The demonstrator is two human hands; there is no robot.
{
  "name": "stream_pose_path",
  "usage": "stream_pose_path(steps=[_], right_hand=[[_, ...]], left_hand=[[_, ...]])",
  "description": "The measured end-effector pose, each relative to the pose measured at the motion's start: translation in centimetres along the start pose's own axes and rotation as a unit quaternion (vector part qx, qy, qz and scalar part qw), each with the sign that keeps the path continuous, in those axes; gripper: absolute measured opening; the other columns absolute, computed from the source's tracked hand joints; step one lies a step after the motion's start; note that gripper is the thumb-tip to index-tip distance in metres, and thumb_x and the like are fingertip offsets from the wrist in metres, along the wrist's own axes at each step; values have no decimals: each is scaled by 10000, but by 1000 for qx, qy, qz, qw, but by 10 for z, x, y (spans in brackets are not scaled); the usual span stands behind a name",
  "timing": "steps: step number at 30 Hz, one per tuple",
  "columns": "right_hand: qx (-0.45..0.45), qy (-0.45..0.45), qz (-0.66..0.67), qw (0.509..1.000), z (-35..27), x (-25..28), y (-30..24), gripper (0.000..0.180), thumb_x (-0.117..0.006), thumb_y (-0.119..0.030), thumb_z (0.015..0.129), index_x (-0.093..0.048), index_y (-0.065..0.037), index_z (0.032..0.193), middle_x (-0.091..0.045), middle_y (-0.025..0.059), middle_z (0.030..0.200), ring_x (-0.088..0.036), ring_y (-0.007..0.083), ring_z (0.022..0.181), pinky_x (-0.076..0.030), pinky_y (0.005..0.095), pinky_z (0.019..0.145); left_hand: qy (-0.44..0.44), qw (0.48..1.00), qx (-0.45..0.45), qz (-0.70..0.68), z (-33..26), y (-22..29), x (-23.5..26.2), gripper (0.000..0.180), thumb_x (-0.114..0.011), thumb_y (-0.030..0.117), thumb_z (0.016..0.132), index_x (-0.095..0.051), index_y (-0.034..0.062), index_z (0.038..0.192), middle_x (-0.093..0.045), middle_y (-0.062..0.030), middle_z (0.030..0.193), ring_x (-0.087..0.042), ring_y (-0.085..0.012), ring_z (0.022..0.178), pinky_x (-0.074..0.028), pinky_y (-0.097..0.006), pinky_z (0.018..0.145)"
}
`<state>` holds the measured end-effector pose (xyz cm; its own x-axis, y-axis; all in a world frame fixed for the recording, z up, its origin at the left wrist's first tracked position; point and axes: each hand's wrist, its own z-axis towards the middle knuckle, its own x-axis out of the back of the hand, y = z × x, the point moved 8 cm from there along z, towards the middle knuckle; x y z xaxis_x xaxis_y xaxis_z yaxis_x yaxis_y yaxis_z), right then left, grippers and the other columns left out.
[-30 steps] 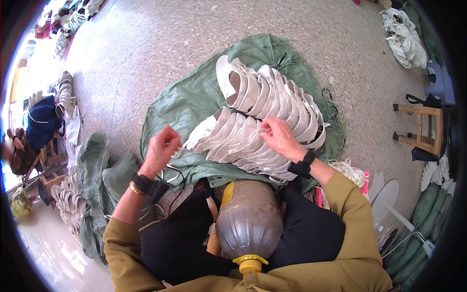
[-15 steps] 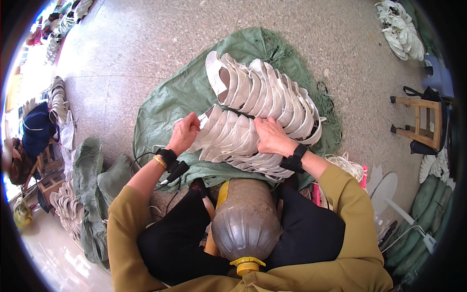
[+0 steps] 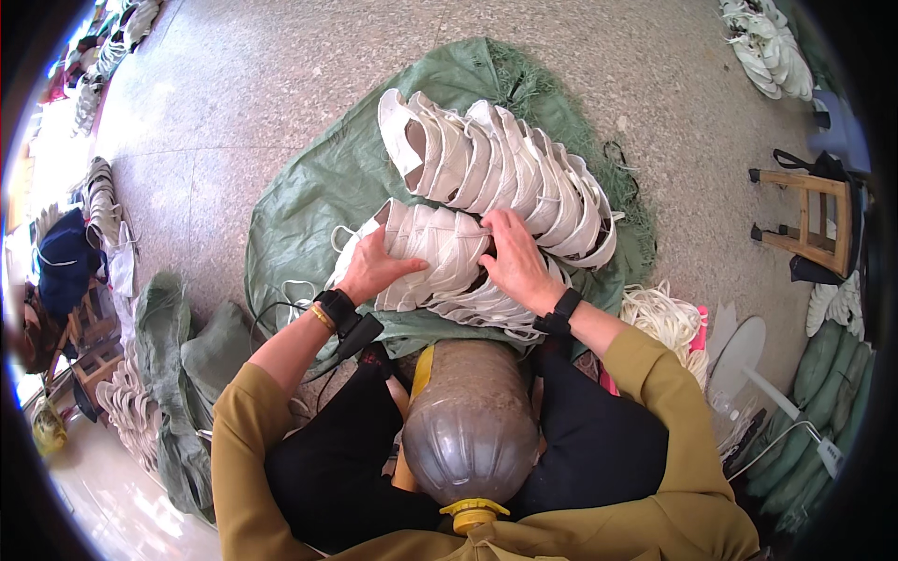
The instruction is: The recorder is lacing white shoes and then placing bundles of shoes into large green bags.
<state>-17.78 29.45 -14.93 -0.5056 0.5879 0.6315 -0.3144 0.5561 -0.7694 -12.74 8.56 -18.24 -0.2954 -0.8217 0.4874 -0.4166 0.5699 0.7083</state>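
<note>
Two hands are pressing flat and open on the near row of white shoe uppers, left hand at its left end, right hand probably nearer the far row; both rows are lying left-to-right on the green sack.

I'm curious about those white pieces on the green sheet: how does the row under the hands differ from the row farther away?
The near row lies under both hands, the left hand and right hand pressing on it; the far row is untouched. The near row lies flatter and closer to the person's lap; the far row arches higher and looks longer. Both are rows of overlapping white curved pieces resting on the green sheet.
</note>
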Motion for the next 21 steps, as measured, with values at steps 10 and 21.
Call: stream_pose_path(steps=[10, 21], right_hand=[[-226, -76, 159, 958, 5, -32, 43, 186, -648, -22, 823, -704, 53, 984, -730, 120, 882, -690, 157, 809, -537, 294, 759], [-147, -214, 459, 850, 13, -69, 39, 297, -463, -79, 932, -643, 53, 1127, -669, 19, 1024, -549, 64, 926, -428, 236, 857]], left_hand=[[11, 995, 59, -81, -8, -16, 13, 624, -854, 299, 675, -614, -43, 1138, -707, -138, 1029, -684, -197, 937, -528, -328, 855], [-17, 963, 72, -259, -9, -32, 8, 511, -771, 162, 799, -550, -65, 1199, -649, -111, 1132, -638, -163, 990, -514, -313, 887]])
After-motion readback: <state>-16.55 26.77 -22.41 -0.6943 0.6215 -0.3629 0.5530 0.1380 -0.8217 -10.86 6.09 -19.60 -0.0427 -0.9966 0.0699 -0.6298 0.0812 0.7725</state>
